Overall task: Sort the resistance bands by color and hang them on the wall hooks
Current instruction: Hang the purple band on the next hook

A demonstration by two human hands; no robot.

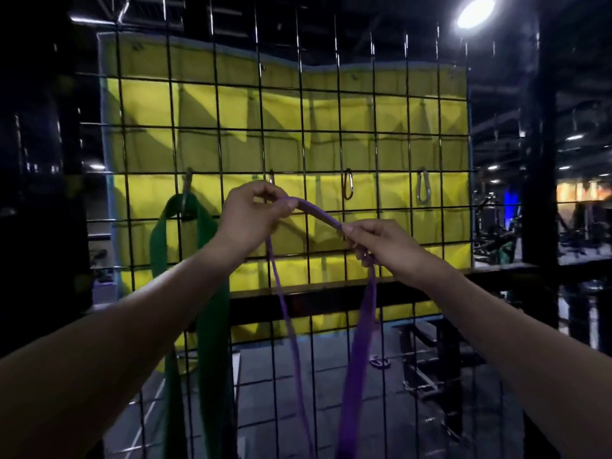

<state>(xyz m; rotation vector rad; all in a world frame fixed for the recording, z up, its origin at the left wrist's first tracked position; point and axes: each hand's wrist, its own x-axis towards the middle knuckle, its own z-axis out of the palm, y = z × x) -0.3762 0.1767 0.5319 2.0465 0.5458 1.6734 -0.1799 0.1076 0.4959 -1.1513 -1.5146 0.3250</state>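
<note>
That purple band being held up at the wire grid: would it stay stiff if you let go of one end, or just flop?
Probably flop. The purple band bends in an arc between the left hand and right hand, and both ends hang limp. It looks light, since fingertip pinches carry it. The green band drapes from its hook the same way.

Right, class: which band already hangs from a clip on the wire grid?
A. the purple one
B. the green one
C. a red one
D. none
B: the green band hangs from the leftmost clip, while the purple band is pinched between the left hand and right hand, not yet hung.
</note>
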